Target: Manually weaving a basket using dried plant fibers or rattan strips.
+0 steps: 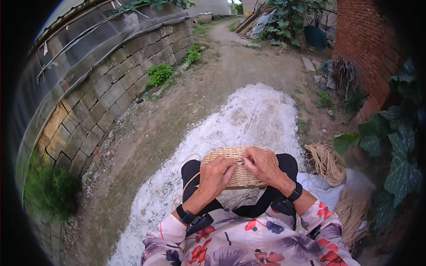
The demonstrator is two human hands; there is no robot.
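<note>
A tan woven straw basket (243, 179) rests across my lap, its woven side facing up. My left hand (217, 174) lies on the left part of the weave, its thumb and fingers pinched together near the middle. Close beside it, my right hand (262, 165) is also closed in a pinch over the weave. Whatever is between the fingertips of either hand is too small or hidden to make out. A loose straw cord (188, 182) curves out at the left of the basket, and more strands hang below it between my legs.
At my right lie a coiled bundle of straw cord (327, 163) and a second bundle (353, 213), near a white sheet (317, 188). Whitish ground covering (262, 111) spreads ahead. A block wall (111, 97) runs along the left; large leaves (401, 164) and a brick wall (361, 48) stand right.
</note>
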